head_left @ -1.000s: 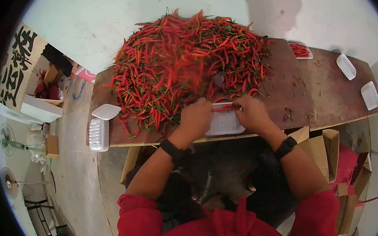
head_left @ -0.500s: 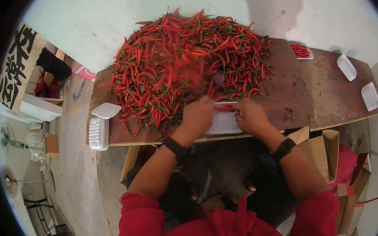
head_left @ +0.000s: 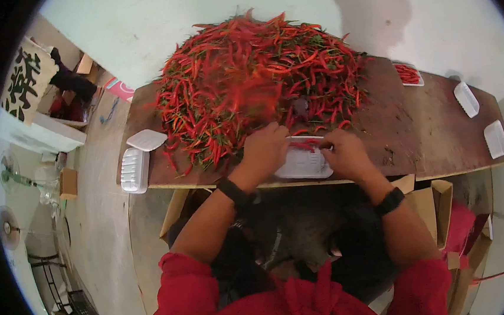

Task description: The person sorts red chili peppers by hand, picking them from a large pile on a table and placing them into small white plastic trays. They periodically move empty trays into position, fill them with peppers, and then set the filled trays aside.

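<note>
A white plastic tray (head_left: 301,166) lies at the table's front edge, with a few red chili peppers (head_left: 305,144) along its far side. My left hand (head_left: 265,151) is at the tray's left side, against the near edge of a big heap of red chili peppers (head_left: 217,95). Its fingers are curled together, and their tips are partly hidden. At the tray's right rim, my right hand (head_left: 345,153) has thumb and fingers pinched together over the tray's far right corner. What either hand holds is too small to make out.
On the left stand stacked white trays (head_left: 134,170) and another white tray (head_left: 147,140). To the right are a tray filled with chili peppers (head_left: 408,74) and two white trays (head_left: 467,99), (head_left: 496,139) near the table's end. An open cardboard box (head_left: 425,209) sits below the table.
The whole view has shifted slightly. My right hand has moved a little right and down from the peppers in the tray to its right side. My left hand stays beside the tray.
</note>
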### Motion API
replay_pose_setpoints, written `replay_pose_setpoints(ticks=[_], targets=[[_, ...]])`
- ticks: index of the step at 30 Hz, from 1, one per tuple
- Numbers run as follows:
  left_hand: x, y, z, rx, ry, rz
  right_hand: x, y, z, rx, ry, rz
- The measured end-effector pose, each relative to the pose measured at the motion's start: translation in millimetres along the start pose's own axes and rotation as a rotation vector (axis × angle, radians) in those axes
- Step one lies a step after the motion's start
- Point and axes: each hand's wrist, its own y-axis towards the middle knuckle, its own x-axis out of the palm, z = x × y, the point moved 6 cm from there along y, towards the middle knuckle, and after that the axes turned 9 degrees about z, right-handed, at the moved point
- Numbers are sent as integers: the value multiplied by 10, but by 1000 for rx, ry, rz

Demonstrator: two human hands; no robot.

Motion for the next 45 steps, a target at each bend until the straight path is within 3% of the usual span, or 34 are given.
replay_pose_setpoints(ticks=[5, 6, 7, 8, 9, 10, 14, 16, 18, 19, 26, 45], targets=[[-78, 38, -133, -60, 8, 23, -938, -63, -557, -11, 359, -169], [-80, 36, -170, -101, 22, 1, -1210, -202, -717, -141, 439, -25], [-101, 46, -196, -134, 40, 15, -1439, -470, -831, -137, 374, 53], [-113, 57, -213, -151, 42, 9, -1618, -526, -921, -652, 812, -272], [-116, 50, -241, -167, 42, -2, -1636, -675, -1025, -802, 953, -499], [-104, 39, -281, -196, 58, 2, -1616, -820, -1163, -823, 984, -609], [-64, 85, -250, -87, 41, 91, -1384, -1110, -1257, -707, 979, -745], [27, 117, -275, -73, 12, 95, -1277, -1153, -1144, -577, 887, -711], [184, 118, -209, 110, 69, 91, -1114, -1176, -985, -406, 748, -652], [52, 141, -129, 23, 24, 92, -1026, -1184, -896, -320, 677, -615], [197, 250, 19, 27, 130, -73, -446, -1333, -273, 100, 358, -442], [333, 356, 19, 13, 207, -212, -55, -1520, 35, 272, 274, -333]])
